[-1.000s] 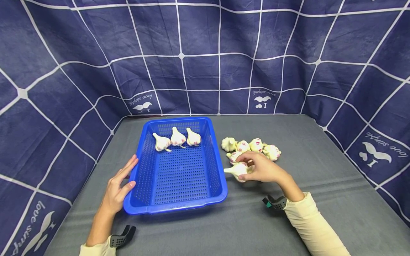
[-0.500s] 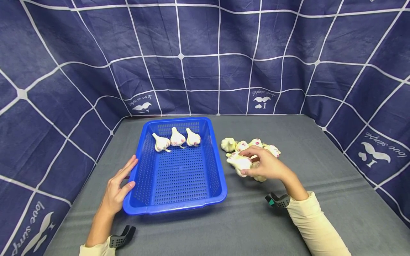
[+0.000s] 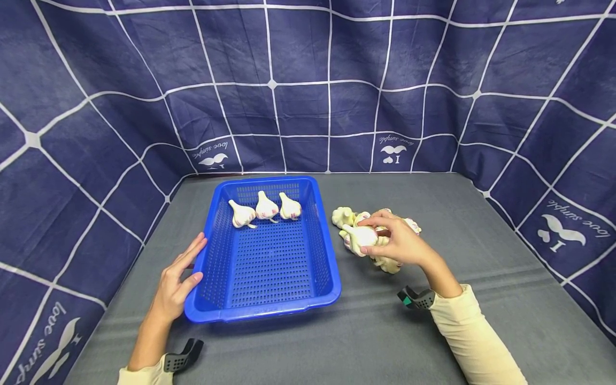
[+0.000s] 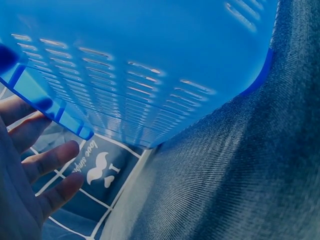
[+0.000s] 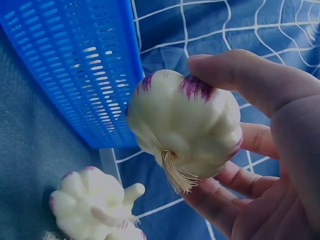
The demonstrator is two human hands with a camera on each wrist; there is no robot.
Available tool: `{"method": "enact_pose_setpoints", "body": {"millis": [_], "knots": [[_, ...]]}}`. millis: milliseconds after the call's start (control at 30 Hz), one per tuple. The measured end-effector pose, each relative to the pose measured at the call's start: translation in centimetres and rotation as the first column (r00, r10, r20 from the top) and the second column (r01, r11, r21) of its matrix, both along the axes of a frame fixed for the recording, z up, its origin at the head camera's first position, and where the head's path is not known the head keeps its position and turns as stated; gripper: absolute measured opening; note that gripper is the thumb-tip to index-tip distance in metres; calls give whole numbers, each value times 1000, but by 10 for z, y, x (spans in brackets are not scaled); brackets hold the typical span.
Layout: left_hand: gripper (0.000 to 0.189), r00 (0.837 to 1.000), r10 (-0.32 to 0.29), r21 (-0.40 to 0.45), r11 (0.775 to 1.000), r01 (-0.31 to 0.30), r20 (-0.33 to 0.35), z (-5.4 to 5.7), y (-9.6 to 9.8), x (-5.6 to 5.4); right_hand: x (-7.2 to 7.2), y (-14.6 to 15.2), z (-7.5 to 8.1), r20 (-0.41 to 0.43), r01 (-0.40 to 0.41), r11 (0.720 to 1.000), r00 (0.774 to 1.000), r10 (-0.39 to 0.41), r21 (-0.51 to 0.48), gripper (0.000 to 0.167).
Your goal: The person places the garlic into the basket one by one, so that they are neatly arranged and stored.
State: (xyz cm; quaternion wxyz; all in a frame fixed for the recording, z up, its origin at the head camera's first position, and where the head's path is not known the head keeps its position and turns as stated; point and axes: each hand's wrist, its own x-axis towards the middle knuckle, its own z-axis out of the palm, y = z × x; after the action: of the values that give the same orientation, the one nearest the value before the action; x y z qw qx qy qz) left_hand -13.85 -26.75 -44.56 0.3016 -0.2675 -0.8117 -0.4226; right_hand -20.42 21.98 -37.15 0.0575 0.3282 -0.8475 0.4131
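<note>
My right hand [image 3: 397, 239] pinches a white garlic bulb [image 3: 362, 238] between thumb and fingers, its stem pointing left. In the right wrist view the held garlic bulb [image 5: 182, 125] shows purple streaks and a tuft of roots, raised above the other bulbs. Below and behind it lies a pile of garlic bulbs [image 3: 387, 264] on the table, partly covered by the hand. A blue perforated basket [image 3: 263, 310] stands to the left, three garlic bulbs [image 3: 267, 207] in a row at its far end. With fingers extended, my left hand [image 3: 175, 286] touches the basket's left rim.
Grey cloth [image 3: 385, 337] covers the table. A dark blue curtain [image 3: 298, 112] with white grid lines encloses the back and both sides. Black bands [image 3: 184, 357] sit on both wrists.
The right hand has lifted the garlic bulb up off the table, uncovering another bulb beneath it. The left hand and the basket stay in place.
</note>
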Motion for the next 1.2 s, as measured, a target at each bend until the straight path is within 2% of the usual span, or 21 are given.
{"method": "enact_pose_setpoints", "body": {"millis": [267,567,1000,1200], "knots": [[60,1000,-7,2,1000,7,-10,0,0,0,-3,-7,7,-13,3,999,1000,-4,-50,44],[60,999,9,-14,1000,-8,43,1,0,2,-4,-14,9,-15,-14,999,1000,13,-50,42],[60,999,8,-7,1000,-8,46,0,0,3,-9,-28,15,-34,-25,995,999,21,-97,44],[61,1000,-4,1,1000,4,18,3,2,2,-11,-37,19,0,-22,990,1000,22,-140,45]]}}
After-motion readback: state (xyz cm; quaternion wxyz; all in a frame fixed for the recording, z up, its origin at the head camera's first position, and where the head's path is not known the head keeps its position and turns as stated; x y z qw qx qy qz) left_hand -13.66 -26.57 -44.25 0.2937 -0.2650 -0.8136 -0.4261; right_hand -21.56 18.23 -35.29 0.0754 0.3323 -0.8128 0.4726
